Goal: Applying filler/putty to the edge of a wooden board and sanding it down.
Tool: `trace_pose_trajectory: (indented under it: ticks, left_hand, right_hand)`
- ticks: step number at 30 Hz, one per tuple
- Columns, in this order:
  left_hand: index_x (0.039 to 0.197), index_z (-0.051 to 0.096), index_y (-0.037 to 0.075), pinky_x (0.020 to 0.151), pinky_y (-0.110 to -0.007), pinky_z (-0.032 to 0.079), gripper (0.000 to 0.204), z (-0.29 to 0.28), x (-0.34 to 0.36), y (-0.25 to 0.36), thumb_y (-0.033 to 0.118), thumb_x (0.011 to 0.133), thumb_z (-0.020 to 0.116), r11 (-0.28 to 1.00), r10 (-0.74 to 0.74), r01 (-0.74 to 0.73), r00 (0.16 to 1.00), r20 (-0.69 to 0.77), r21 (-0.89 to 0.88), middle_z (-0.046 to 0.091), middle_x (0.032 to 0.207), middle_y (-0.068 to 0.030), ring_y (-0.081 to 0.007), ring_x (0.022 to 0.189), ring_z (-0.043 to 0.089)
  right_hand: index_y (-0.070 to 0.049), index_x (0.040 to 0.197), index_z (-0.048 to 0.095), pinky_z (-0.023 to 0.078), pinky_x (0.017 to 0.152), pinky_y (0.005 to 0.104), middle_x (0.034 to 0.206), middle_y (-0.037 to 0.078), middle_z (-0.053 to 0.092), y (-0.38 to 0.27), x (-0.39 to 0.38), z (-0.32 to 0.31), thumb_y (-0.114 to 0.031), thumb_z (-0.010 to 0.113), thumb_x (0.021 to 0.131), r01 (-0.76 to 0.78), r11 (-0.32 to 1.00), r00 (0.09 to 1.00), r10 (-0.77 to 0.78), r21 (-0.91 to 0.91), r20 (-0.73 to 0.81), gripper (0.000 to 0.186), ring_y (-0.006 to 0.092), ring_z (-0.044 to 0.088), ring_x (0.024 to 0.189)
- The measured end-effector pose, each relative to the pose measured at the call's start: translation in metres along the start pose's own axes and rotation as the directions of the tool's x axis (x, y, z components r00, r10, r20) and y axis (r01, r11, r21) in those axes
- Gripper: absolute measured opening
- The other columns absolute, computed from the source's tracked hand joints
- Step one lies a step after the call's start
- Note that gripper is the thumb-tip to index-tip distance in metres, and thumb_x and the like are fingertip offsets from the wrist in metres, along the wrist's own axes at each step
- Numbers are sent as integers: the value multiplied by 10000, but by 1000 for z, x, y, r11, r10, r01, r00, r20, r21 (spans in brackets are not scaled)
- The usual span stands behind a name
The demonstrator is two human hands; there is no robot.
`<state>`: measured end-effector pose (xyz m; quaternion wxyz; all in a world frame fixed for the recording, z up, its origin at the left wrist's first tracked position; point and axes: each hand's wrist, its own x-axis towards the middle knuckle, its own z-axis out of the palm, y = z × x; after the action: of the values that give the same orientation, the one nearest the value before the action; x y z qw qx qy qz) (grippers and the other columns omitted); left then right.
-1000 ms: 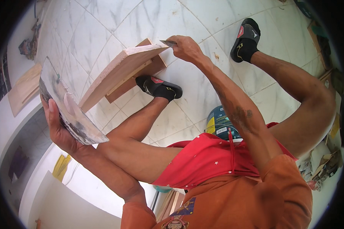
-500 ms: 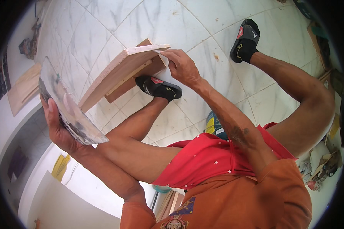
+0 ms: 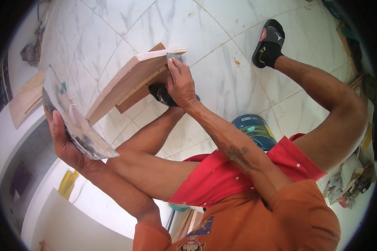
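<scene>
My left hand (image 3: 66,140) grips a flat, paint-smeared plate (image 3: 65,104) from beneath, tilted at the left. A pinkish lump of filler (image 3: 76,115) sits on it. Between the fingers of my right hand (image 3: 181,85) is a putty knife (image 3: 174,56), its grey blade against the far end of a wooden panel (image 3: 132,81). Pale pink filler coats the panel's upper edge. The panel stands tilted on the floor, joined to or resting against other boards; which one I cannot tell. My right hand hides part of a sandalled foot (image 3: 161,93).
A dark blue-green bucket (image 3: 255,130) stands on the marbled tile floor (image 3: 222,79) beyond my red shorts. Thin plywood pieces (image 3: 26,100) lean at the left. Scraps (image 3: 352,186) are heaped at the right. A yellow packet or cloth (image 3: 68,184) lies lower left.
My right hand has turned and shifted left and nearer, bringing the putty knife's blade into sight at the panel's edge. More of the bucket shows. The left hand is almost still.
</scene>
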<state>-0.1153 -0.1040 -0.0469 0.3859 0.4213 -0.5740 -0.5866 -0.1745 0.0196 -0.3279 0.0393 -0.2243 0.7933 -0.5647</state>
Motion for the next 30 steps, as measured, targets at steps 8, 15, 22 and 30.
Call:
trace_pose_trajectory:
  ticks: [8, 15, 22, 30]
  left_hand:
    - [1136, 556, 0, 434, -261, 274, 236, 0, -9, 6, 200, 1009, 562, 999, -42, 42, 999, -7, 20, 478, 702, -40, -108, 498, 360]
    - [1185, 554, -14, 430, -263, 301, 269, -6, -2, 1, 181, 999, 573, 999, -9, 10, 999, 39, -34, 513, 729, -52, -114, 496, 387]
    - [1177, 565, -8, 428, -267, 347, 259, -9, -2, 2, 176, 995, 577, 999, -1, 3, 998, 60, -37, 528, 742, -59, -125, 516, 422]
    - [1151, 570, -2, 428, -267, 358, 232, -7, -2, 0, 174, 999, 568, 1000, 3, -2, 999, 54, -25, 537, 748, -63, -127, 515, 423]
  right_hand:
    - [-37, 1185, 641, 525, 844, 435, 1054, 158, 673, 30, 8, -30, 49, 593, 781, -14, 1000, 999, 15, -25, 40, 415, 346, 628, 949]
    - [-47, 1130, 683, 537, 810, 478, 994, 196, 693, 39, 56, -31, -33, 566, 781, -167, 981, 932, 190, -99, 309, 369, 385, 655, 927]
    - [-65, 1159, 685, 529, 885, 409, 1082, 149, 703, 26, 36, -48, 3, 548, 847, -43, 999, 944, 35, 19, 328, 348, 327, 658, 998]
    - [-88, 1135, 679, 529, 840, 442, 1029, 128, 695, 33, 45, -46, 4, 593, 794, -21, 1000, 982, 20, 3, 187, 364, 327, 638, 965]
